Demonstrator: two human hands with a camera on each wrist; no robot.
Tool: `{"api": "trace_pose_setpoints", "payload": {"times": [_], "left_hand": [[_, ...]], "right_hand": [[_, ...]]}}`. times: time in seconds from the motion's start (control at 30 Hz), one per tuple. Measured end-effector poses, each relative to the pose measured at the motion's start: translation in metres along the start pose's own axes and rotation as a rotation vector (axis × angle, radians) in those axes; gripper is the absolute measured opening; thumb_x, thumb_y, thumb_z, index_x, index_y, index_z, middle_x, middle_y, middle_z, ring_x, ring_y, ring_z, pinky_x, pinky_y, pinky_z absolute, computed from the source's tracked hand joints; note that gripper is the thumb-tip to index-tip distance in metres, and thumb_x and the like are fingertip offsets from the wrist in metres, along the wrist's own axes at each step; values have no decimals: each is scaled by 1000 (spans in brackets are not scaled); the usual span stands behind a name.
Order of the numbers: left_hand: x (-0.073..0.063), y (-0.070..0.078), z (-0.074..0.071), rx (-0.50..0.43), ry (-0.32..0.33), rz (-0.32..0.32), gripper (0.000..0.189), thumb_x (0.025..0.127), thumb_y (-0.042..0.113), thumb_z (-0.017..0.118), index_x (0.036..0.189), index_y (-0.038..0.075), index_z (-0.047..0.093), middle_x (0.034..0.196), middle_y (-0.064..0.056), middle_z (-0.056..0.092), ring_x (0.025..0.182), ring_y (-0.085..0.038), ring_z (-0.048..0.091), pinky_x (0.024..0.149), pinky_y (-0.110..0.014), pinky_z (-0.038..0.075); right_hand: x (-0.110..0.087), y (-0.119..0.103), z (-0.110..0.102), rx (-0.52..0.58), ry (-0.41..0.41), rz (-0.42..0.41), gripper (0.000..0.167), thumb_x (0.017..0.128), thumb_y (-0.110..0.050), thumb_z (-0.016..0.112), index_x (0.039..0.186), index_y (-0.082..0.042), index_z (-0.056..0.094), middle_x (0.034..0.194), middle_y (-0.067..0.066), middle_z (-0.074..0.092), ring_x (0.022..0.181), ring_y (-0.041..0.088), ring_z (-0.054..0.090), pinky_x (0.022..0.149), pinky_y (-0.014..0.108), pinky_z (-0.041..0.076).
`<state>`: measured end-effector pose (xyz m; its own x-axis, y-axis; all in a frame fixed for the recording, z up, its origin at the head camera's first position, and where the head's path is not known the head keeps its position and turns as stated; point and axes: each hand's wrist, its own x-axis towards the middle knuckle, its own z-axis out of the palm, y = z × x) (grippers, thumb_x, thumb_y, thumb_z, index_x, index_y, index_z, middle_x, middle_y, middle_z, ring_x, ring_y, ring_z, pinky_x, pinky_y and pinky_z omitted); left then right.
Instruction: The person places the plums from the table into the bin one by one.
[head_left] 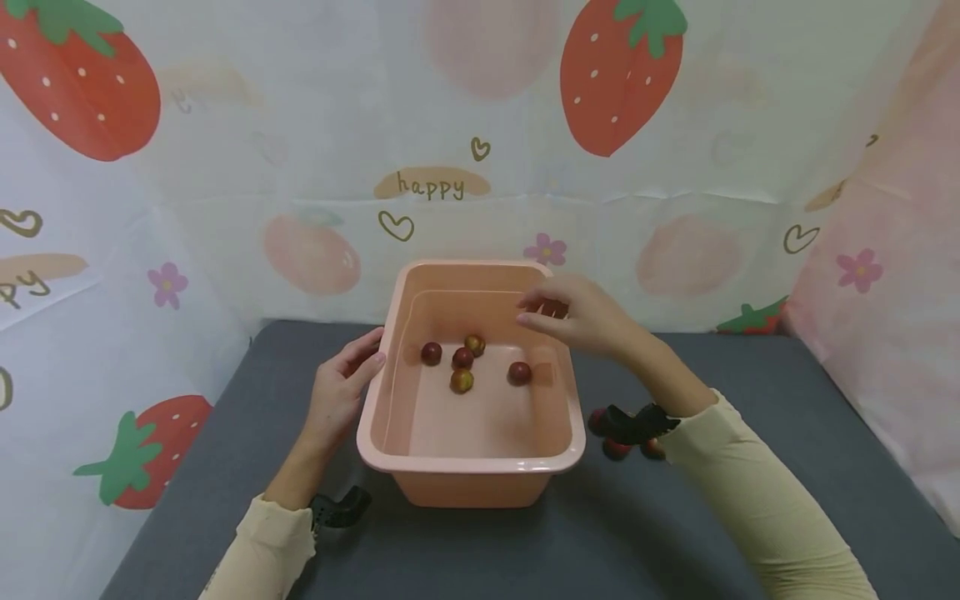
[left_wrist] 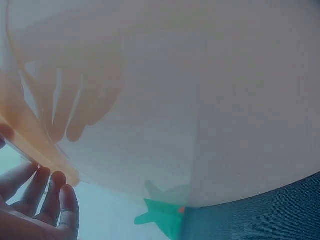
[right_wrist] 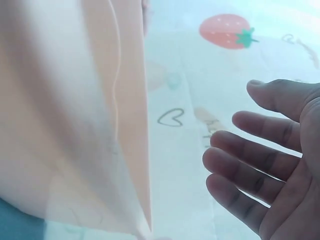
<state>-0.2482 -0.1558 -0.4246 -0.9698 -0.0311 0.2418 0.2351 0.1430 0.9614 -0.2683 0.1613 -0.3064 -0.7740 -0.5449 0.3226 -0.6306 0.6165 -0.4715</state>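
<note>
A pink plastic basin (head_left: 480, 464) stands in the middle of the table, with several small round fruits (head_left: 462, 358) on its floor, dark red or mottled yellow-green. At the basin's left rim, my left hand (head_left: 341, 387) touches the edge with loosely extended fingers; the left wrist view has its fingertips beside the rim. My right hand (head_left: 577, 315) hovers over the basin's back right corner. In the right wrist view its spread fingers (right_wrist: 250, 150) hold nothing. More of these fruits (head_left: 617, 450) lie on the table to the right, partly hidden by the right wrist's black strap.
The dark grey table (head_left: 480, 550) reaches back to a hanging white cloth (head_left: 315, 167) printed with strawberries, hearts and flowers. This cloth also runs along the left and right sides. A black strap (head_left: 341, 507) is on the left wrist.
</note>
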Motion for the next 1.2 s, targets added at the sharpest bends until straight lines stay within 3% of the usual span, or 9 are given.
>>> {"api": "trace_pose_setpoints", "payload": {"times": [0.37, 0.63, 0.9, 1.2], "left_hand": [[0, 2, 1, -6, -4, -7, 45, 98, 18, 59, 140, 6, 52, 138, -18, 56, 102, 6, 60, 85, -10, 51], [1, 3, 0, -12, -2, 10, 44, 98, 18, 59, 140, 5, 53, 139, -18, 56, 103, 6, 59, 86, -10, 51], [0, 1, -2, -15, 4, -6, 45, 97, 20, 60, 140, 7, 53, 138, -17, 56, 103, 5, 60, 85, -11, 52], [-1, 1, -1, -26, -3, -5, 45, 97, 20, 60, 140, 8, 53, 136, -18, 58, 102, 5, 60, 85, -11, 52]], "right_hand": [[-57, 19, -23, 77, 119, 59, 19, 91, -15, 68, 108, -9, 72, 99, 3, 72, 88, 5, 62, 80, 21, 52], [-96, 38, -25, 99, 169, 34, 18, 89, -5, 68, 107, -5, 72, 97, 8, 72, 86, -5, 62, 77, 14, 52], [-127, 60, -10, 33, 161, 179, 18, 92, -15, 67, 109, -9, 71, 99, 4, 72, 86, -6, 60, 77, 16, 52], [-159, 84, 10, 32, 68, 353, 25, 93, -26, 66, 112, -10, 69, 104, 6, 72, 83, 7, 66, 71, 25, 54]]}}
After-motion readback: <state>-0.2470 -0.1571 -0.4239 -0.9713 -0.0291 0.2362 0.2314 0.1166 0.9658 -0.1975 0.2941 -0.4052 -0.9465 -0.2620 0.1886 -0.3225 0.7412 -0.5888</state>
